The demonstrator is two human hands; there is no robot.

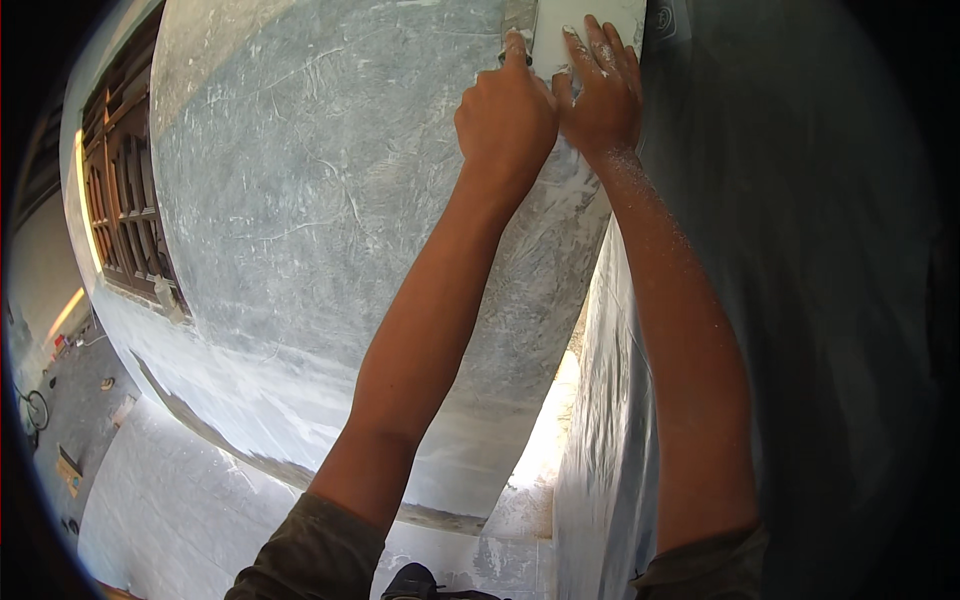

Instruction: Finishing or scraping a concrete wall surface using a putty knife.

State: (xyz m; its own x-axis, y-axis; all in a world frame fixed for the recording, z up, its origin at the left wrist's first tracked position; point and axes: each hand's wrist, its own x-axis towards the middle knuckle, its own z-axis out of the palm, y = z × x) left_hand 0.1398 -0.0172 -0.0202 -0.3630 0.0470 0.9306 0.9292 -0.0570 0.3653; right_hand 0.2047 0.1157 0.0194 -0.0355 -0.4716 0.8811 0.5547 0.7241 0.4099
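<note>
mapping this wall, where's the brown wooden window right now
The brown wooden window sits at the head view's upper left, beside the rough grey wall, well left of the left hand.

hands (pixel 507 118) (pixel 606 112): 2 | flat blade (pixel 519 14): 1 | pale board (pixel 555 14): 1 | window (pixel 128 195): 1 | sleeves (pixel 312 552) (pixel 708 568): 2

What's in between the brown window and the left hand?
A stretch of grey wall with pale streaks lies between the brown window and the left hand. You can see it in the head view.
</note>
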